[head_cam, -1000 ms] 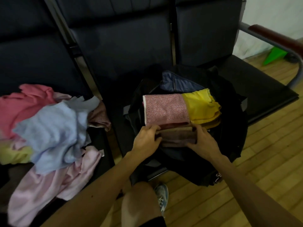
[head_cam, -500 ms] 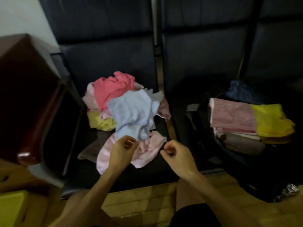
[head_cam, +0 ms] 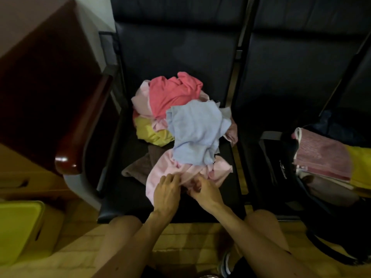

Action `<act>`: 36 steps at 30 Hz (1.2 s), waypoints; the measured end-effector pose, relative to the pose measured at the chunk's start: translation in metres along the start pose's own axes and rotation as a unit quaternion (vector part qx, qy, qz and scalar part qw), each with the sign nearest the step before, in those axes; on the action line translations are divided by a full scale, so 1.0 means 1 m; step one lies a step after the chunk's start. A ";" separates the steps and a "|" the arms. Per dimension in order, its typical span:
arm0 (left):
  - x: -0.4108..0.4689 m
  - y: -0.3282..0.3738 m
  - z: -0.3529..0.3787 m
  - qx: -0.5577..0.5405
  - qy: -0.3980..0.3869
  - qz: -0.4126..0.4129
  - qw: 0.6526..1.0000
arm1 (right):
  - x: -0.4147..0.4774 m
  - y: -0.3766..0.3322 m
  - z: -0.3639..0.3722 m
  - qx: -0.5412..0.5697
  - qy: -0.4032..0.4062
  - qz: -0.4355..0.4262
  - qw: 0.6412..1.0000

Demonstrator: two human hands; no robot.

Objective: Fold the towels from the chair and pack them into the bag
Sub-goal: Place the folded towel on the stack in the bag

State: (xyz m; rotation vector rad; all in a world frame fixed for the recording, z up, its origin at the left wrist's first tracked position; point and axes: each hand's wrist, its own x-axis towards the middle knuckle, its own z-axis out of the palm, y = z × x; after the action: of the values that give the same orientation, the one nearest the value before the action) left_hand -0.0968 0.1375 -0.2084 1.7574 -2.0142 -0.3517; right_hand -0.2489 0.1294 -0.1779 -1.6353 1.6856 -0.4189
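From the head camera, your 2 hands meet close together at the front edge of the pile on the chair seat (head_cam: 124, 197). Your right hand (head_cam: 204, 192) has its fingers curled and pinches a fold of the pale pink towel (head_cam: 166, 169). Your left hand (head_cam: 166, 194) lies just beside it with bent fingertips on the same towel; you cannot tell whether they have closed on the cloth. Behind lie a light blue towel (head_cam: 194, 133), a coral towel (head_cam: 174, 93), a yellow towel (head_cam: 150, 133) and a brown towel (head_cam: 140, 167), all unfolded. The black bag (head_cam: 281, 177) sits on the next seat to your right, holding a folded pink patterned towel (head_cam: 321, 155) beside a folded yellow one (head_cam: 361, 157). 1 wooden armrest (head_cam: 80, 127) stands at your left.
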 end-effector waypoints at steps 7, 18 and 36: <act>0.019 0.004 -0.032 -0.168 -0.008 -0.061 0.984 | 0.005 -0.022 -0.006 0.003 0.043 -0.003 0.999; 0.092 0.117 -0.241 -0.202 0.034 0.153 0.967 | -0.020 -0.156 -0.141 -0.025 0.188 -0.213 0.958; -0.015 0.231 -0.358 -0.354 0.301 0.245 0.851 | -0.181 -0.331 -0.326 0.292 0.126 -0.168 0.933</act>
State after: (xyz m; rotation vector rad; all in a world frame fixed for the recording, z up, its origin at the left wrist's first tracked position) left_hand -0.1237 0.2234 0.2084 0.7285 -1.5016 -0.2716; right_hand -0.2526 0.1743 0.3186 -1.4433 1.2650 -1.2196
